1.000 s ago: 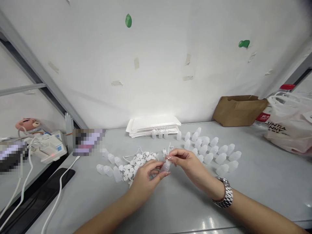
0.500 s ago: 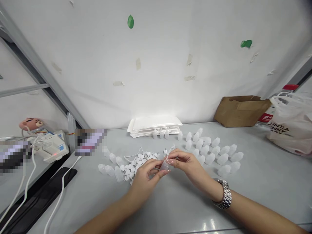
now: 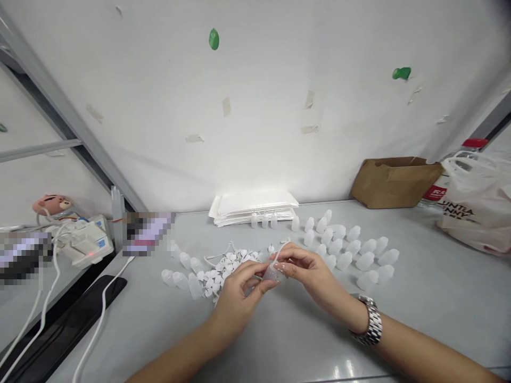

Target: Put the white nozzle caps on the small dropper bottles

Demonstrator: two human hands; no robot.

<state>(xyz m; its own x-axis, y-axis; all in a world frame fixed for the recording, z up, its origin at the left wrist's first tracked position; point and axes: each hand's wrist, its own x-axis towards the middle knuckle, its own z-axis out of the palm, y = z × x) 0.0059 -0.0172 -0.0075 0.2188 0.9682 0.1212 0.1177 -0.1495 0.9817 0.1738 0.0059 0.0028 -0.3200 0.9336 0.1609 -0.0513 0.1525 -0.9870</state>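
Observation:
A small translucent plastic bottle is held tilted between my hands over the table. My left hand is closed round its body, thumb in front and fingers behind. At the bottle's neck, my right hand pinches a white cap, and its thin white strap sticks up past the fingers. The fingers partly cover the cap, so its seating on the neck is hard to see. A pile of loose white caps lies just beyond my left hand. Several similar bottles stand or lie to the right.
More bottles lie left of the caps. Three bottles with needle-like tips stand before a stack of white envelopes. At the back right are a cardboard box and a plastic bag. A white cable crosses the left side.
Both hands stay in nearly the same place with the bottle. The right fingers have shifted slightly at the neck, and the white strap leans a little further right.

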